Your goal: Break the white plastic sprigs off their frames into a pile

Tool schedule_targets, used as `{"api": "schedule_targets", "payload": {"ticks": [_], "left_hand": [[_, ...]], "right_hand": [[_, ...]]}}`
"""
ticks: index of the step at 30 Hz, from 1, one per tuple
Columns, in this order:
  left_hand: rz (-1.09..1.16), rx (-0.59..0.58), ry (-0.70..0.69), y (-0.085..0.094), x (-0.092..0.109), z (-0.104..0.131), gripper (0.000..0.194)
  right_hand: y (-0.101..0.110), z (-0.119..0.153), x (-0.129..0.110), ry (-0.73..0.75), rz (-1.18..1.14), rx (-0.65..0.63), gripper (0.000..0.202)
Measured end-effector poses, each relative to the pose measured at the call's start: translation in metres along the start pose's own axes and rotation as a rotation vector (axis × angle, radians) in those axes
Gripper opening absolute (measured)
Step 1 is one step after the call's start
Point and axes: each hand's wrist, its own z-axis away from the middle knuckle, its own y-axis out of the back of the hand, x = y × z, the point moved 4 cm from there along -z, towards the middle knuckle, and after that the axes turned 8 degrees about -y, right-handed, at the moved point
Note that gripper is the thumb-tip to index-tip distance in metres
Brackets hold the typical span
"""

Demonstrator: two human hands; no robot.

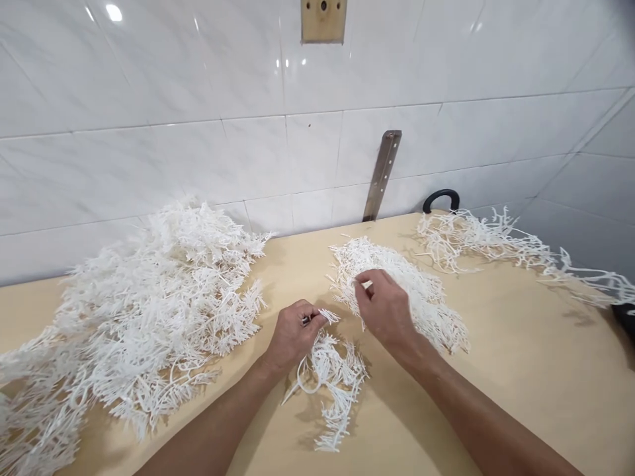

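Observation:
My left hand point(296, 332) is closed in a pinch on a small bunch of thin white sprigs point(329, 317), whose tips stick out past the thumb. Just below it on the table lies a branching white plastic strand point(338, 377) with a curled stem. My right hand point(384, 305) hovers over or touches a heap of short white sprigs point(426, 297). Its thumb and forefinger curl together, and whatever is between them is too small to make out.
A large mound of white branching strands point(169, 311) covers the left of the tan table point(516, 370). Bare stringy white stems point(496, 241) lie at the back right, near a black curved handle point(441, 193). Against the tiled wall leans a metal strip point(382, 175).

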Motion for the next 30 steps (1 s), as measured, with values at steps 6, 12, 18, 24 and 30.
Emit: {"api": "schedule_targets", "payload": {"ticks": [6,12,18,24,30], "left_hand": [[0.004,-0.043,-0.052,-0.002,-0.002,0.0,0.023],[0.022,-0.047,-0.036,-0.002,-0.006,0.0,0.021],[0.016,-0.045,0.001,0.0,-0.003,-0.001,0.022],[-0.001,-0.036,0.011,0.0,-0.003,-0.002,0.023],[-0.046,-0.048,-0.035,-0.001,-0.004,-0.002,0.022]], "right_hand": [[-0.001,0.002,-0.009,0.018,-0.084,-0.242,0.018],[-0.015,0.017,-0.023,-0.024,-0.094,-0.475,0.02],[-0.017,0.019,-0.025,-0.02,-0.098,-0.477,0.021],[-0.016,0.021,-0.03,-0.01,-0.082,-0.465,0.019],[-0.018,0.017,-0.024,-0.111,-0.079,-0.516,0.017]]}}
